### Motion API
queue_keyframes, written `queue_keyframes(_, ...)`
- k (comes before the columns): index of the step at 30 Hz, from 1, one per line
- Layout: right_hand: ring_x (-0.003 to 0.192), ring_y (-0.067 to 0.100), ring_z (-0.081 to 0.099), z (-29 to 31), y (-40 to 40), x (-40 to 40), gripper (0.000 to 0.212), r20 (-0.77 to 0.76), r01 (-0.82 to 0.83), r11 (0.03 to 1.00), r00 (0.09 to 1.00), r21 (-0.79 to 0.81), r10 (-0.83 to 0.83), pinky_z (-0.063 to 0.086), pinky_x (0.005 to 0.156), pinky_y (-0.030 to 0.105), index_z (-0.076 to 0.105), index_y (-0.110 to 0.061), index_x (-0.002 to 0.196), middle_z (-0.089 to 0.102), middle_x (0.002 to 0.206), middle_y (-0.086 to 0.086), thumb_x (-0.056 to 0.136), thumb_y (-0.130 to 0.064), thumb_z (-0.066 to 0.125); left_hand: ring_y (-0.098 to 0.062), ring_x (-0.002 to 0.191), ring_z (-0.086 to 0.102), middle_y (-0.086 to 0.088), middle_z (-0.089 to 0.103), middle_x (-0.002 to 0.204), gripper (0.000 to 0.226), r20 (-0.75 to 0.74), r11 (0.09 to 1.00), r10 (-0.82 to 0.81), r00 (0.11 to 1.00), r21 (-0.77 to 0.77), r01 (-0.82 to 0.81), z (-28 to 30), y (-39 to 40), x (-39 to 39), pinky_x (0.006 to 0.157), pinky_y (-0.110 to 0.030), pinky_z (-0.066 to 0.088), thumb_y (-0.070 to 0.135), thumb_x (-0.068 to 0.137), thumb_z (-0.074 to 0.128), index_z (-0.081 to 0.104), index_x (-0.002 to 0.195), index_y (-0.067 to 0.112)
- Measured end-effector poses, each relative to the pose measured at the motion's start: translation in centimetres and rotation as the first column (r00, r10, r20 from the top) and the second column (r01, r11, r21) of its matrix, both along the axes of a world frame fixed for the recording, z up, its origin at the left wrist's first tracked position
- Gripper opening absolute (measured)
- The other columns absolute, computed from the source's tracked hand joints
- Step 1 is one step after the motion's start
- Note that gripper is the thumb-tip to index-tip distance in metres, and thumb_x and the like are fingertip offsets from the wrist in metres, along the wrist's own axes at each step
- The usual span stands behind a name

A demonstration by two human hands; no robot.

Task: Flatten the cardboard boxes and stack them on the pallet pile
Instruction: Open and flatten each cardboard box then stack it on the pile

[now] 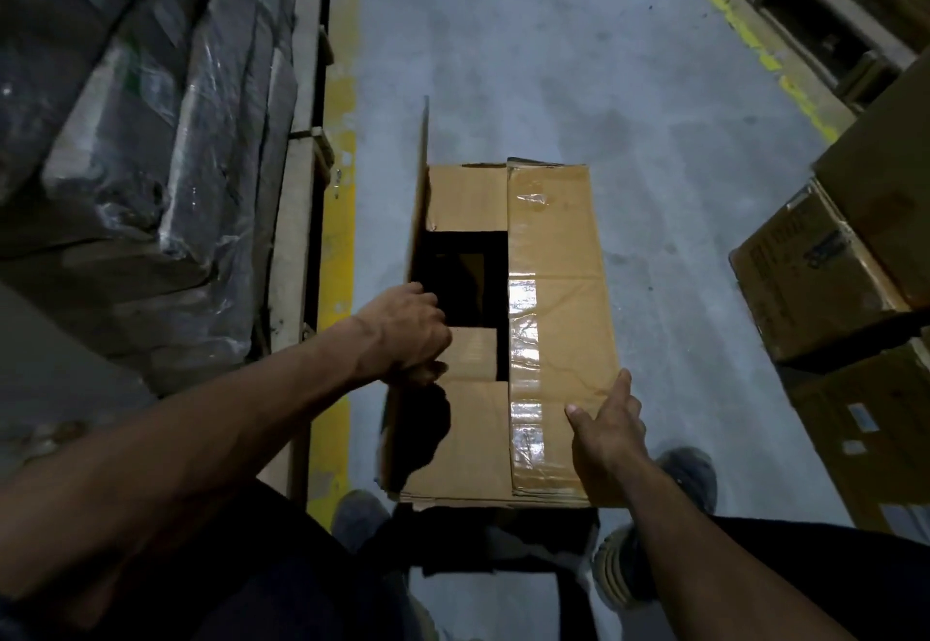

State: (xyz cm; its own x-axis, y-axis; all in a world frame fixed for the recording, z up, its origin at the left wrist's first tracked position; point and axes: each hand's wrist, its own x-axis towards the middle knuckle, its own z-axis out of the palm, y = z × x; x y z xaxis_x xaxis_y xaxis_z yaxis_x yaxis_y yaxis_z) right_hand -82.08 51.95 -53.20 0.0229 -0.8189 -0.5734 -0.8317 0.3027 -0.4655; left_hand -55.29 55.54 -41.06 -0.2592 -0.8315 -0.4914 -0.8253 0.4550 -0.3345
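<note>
A cardboard box (528,328) stands mid-aisle on the grey floor (679,162). Bare floor lies beyond it and to its right. On the left, a wrapped pallet load (151,162) crowds close, leaving a narrow strip. Stacked cartons (830,298) wall the right side.

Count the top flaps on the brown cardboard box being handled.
4: left flap upright, gripped by left hand; taped right flap flat under right hand; far flap; near flap.

Tan cardboard box (553,338), grey floor (578,62), yellow floor line (334,288).
</note>
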Motion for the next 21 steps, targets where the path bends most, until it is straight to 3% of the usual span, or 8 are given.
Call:
queue_keyframes(5,0.144,0.041,0.027,0.4,0.2,0.2,0.094,-0.008,0.007,1.000,1.000,-0.007,-0.007,0.030,0.114,0.051,-0.009,-0.022,0.159,0.018,0.162,0.016,0.098,-0.039,0.060,-0.024,0.121,0.051,-0.007,0.056,0.133,0.039,0.025,0.946,0.296,0.955,0.134,-0.296,-2.2,2.9,2.6,0.101,-0.036,0.042,0.039,0.103,0.042,0.056,0.130,0.015)
queue_keyframes(8,0.143,0.040,0.028,0.4,0.2,0.3,0.093,-0.013,0.011,1.000,1.000,-0.005,-0.011,0.030,0.114,0.050,-0.008,-0.022,0.159,0.018,0.161,0.015,0.098,-0.039,0.060,-0.030,0.133,0.039,-0.015,0.043,0.146,0.052,-0.009,0.868,0.479,0.878,0.156,-0.472,-4.9,5.1,2.6,0.113,-0.039,0.032,0.042,0.103,0.039,0.044,0.141,0.007)
queue_keyframes(10,0.143,0.040,0.028,0.4,0.2,0.3,0.093,-0.012,0.009,1.000,1.000,-0.006,-0.009,0.031,0.114,0.051,-0.008,-0.022,0.159,0.020,0.161,0.015,0.098,-0.039,0.060,-0.033,0.148,0.017,-0.019,0.017,0.161,0.061,-0.100,0.757,0.647,0.756,0.203,-0.621,-6.9,6.4,1.5,0.121,-0.041,0.015,0.040,0.106,0.029,0.023,0.153,0.000)
queue_keyframes(12,0.141,0.040,0.030,0.4,0.2,0.3,0.092,-0.007,0.008,1.000,1.000,-0.013,-0.008,0.032,0.112,0.053,-0.006,-0.023,0.158,0.022,0.159,0.015,0.097,-0.039,0.061,-0.034,0.152,-0.003,-0.020,-0.008,0.164,0.065,-0.246,0.596,0.802,0.544,0.280,-0.753,-8.5,7.2,0.0,0.122,-0.039,0.004,0.035,0.108,0.024,0.001,0.155,-0.003)
queue_keyframes(14,0.139,0.040,0.032,0.2,0.2,0.2,0.092,-0.006,0.011,1.000,1.000,-0.018,-0.011,0.033,0.111,0.054,-0.006,-0.025,0.158,0.024,0.158,0.015,0.097,-0.039,0.062,-0.036,0.151,-0.008,-0.022,-0.016,0.162,0.066,-0.349,0.483,0.861,0.370,0.331,-0.811,-10.0,7.5,-1.2,0.122,-0.039,0.001,0.031,0.109,0.022,-0.009,0.153,-0.005)
queue_keyframes(17,0.140,0.039,0.031,-0.3,0.1,0.2,0.093,-0.013,0.013,1.000,1.000,-0.016,-0.013,0.033,0.111,0.053,-0.007,-0.025,0.158,0.023,0.158,0.014,0.097,-0.039,0.062,-0.040,0.150,0.012,-0.027,0.001,0.162,0.064,-0.424,0.339,0.894,0.147,0.425,-0.839,-12.0,7.3,-1.7,0.118,-0.042,0.020,0.025,0.109,0.028,-0.005,0.152,-0.009)
queue_keyframes(19,0.140,0.039,0.031,-0.5,-0.1,0.2,0.093,-0.022,0.018,1.000,1.000,-0.016,-0.019,0.033,0.112,0.053,-0.007,-0.026,0.158,0.023,0.159,0.014,0.097,-0.040,0.062,-0.046,0.127,0.047,-0.033,0.039,0.144,0.051,-0.470,0.244,0.883,0.001,0.456,-0.856,-14.1,7.1,-1.0,0.099,-0.047,0.043,0.028,0.108,0.033,0.020,0.143,-0.008)
queue_keyframes(21,0.140,0.039,0.031,-0.6,-0.1,0.3,0.093,-0.030,0.028,0.999,0.999,-0.021,-0.028,0.033,0.112,0.053,-0.005,-0.025,0.158,0.024,0.159,0.014,0.096,-0.039,0.062,-0.046,0.104,0.057,-0.030,0.056,0.120,0.039,-0.486,0.191,0.872,-0.058,0.447,-0.874,-15.5,7.2,-0.4,0.080,-0.044,0.045,0.033,0.108,0.033,0.037,0.123,-0.002)
